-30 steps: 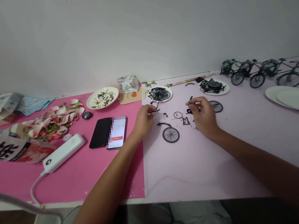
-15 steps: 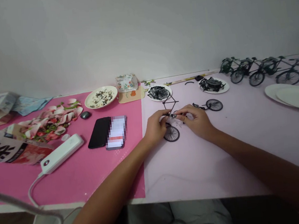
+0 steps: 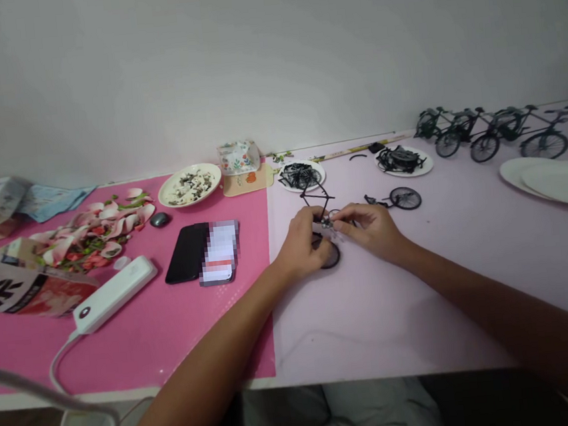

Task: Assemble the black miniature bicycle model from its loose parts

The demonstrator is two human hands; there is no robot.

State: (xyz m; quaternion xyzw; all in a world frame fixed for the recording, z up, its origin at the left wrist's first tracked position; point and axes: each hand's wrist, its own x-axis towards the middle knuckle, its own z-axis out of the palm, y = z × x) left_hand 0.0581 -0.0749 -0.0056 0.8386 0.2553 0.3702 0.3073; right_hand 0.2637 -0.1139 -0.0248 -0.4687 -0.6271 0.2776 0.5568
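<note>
A black model bicycle frame stands up between my hands, its lower end at my fingertips. My left hand is closed on the lower end of this frame, its thumb lying over a black spoked wheel that it partly hides. My right hand pinches at a small shiny part beside the frame's lower end; the fingers hide most of it. Just behind the right hand, another black spoked wheel lies on the table, joined to a thin black piece.
Two plates, one with black wheels and one with black parts, sit behind my hands. Assembled model bicycles stand at right, near white plates. Phones, a power bank and food scraps lie at left.
My left thumb has moved down over the wheel, covering more of it. The frame has shifted slightly left and lower. My right fingers have moved slightly left, still pinching at the small part.
</note>
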